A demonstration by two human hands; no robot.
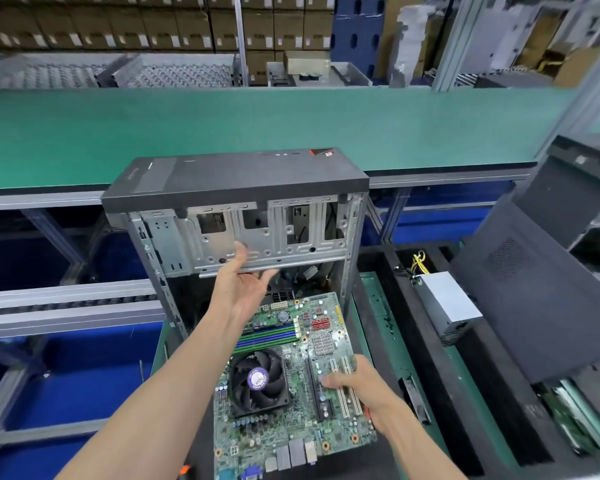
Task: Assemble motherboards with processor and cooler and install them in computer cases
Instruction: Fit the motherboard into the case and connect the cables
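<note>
A green conveyor belt [222,133] runs across the far side of the bench. In front of it an open computer case [236,209] lies with its bare metal interior facing up. The motherboard [291,382], cooler fan [258,379] mounted, hangs tilted at the case's near opening. The right hand [357,382] grips its right edge, fingers curled over the white slots. The left hand [246,282] reaches palm-up to the drive-bay rail, fingers apart, seemingly just touching it.
</note>
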